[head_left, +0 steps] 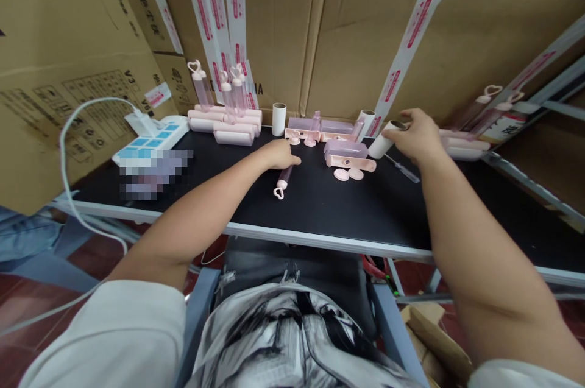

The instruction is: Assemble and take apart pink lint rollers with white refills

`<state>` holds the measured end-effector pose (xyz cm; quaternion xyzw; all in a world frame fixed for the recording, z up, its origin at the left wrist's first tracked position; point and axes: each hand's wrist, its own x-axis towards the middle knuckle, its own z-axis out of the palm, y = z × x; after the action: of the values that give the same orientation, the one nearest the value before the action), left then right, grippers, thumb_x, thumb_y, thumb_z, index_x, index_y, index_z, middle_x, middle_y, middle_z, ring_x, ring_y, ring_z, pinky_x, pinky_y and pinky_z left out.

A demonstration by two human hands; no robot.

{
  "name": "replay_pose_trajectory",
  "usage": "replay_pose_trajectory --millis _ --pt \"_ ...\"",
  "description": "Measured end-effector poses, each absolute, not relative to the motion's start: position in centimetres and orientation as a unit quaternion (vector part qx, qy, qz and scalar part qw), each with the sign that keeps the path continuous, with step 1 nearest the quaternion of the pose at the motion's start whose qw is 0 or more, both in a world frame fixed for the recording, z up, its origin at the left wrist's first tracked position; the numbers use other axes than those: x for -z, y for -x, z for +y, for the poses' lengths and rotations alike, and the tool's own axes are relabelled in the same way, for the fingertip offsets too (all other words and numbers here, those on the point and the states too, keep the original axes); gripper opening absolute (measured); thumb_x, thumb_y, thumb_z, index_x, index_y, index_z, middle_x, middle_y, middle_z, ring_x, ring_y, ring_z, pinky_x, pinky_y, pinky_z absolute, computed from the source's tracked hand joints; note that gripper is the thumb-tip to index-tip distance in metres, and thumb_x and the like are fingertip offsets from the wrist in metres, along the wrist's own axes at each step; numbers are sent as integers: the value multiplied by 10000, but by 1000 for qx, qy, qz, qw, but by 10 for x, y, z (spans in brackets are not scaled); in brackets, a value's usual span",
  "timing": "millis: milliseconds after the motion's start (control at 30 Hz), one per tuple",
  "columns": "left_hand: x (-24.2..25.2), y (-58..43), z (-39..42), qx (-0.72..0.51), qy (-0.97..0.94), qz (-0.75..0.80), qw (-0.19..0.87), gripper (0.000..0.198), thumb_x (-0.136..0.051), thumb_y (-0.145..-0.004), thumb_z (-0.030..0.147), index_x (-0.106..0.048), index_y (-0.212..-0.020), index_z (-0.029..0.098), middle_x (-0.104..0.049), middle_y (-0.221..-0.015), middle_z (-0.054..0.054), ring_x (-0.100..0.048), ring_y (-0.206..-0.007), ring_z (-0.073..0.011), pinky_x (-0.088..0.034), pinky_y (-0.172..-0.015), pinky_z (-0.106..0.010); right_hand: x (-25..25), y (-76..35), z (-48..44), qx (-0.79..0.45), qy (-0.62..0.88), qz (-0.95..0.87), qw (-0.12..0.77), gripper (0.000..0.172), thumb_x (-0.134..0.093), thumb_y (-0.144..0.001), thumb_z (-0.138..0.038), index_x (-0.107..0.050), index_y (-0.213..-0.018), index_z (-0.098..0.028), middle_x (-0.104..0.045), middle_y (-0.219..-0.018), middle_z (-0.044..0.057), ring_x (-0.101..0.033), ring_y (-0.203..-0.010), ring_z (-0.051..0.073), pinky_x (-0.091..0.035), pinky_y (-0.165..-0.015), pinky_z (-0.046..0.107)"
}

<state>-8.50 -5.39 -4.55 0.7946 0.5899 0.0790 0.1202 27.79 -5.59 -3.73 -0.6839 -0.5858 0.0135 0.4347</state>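
My right hand (418,135) grips a white hollow cylinder (380,143), tilted, between thumb and fingers. Beneath it on the black tabletop lies a small screwdriver (404,170) with a clear handle. My left hand (280,155) is closed over the upper end of a clear tube with a pink heart-shaped handle (284,179); its fingertips are hidden. Between the hands are pink curved strips (351,162), lilac translucent blocks (346,149) and two pink discs (341,175). Another white cylinder (278,120) stands upright behind my left hand, and one (365,125) leans near my right.
Pink cylinders (234,134) with upright heart-handled tubes stand at the back left, beside a white power strip (153,139) with a cable. More pink pieces (466,145) lie at the far right by a metal shelf frame (525,184). Cardboard (351,28) walls the back.
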Motion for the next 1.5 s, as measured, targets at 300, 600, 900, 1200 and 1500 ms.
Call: replay_pose_trajectory --millis 300,600,900,1200,1500 --pt "39 87 -57 -86 -801 577 134 386 -761 -827 589 -718 -865 208 -780 -921 -93 -698 -801 -242 -489 -720 -320 6 -236 -109 -72 580 -696 417 430 -849 -775 -333 -809 -1176 -184 -786 -971 69 -654 -796 209 -521 -781 368" --pt "40 87 -57 -119 -795 579 133 328 -771 -840 538 -720 -836 213 -775 -905 -78 -694 -807 -228 -479 -726 -318 15 -224 -112 -43 573 -762 298 275 -835 -775 -345 -801 -1023 -230 -828 -1037 75 -773 -941 301 -588 -833 409" --pt "35 84 -63 -113 -787 592 136 297 -752 -889 502 -758 -901 206 -809 -989 -78 -740 -908 -242 -477 -740 -320 11 -225 -114 -37 592 -765 250 295 -809 -784 -380 -769 -1038 -238 -831 -1055 84 -787 -994 340 -593 -870 433" --pt "40 85 -59 -128 -792 581 138 292 -762 -881 495 -760 -863 204 -798 -951 -77 -720 -860 -229 -454 -716 -316 12 -231 -109 -38 600 -768 220 330 -818 -765 -380 -777 -1059 -235 -826 -1116 100 -780 -1060 356 -602 -916 463" --pt "39 83 -62 -155 -793 571 146 262 -772 -876 444 -726 -770 208 -741 -813 -45 -671 -787 -214 -415 -688 -326 12 -226 -109 -36 615 -754 228 284 -838 -778 -378 -794 -1020 -235 -833 -1045 88 -787 -1009 341 -605 -889 448"
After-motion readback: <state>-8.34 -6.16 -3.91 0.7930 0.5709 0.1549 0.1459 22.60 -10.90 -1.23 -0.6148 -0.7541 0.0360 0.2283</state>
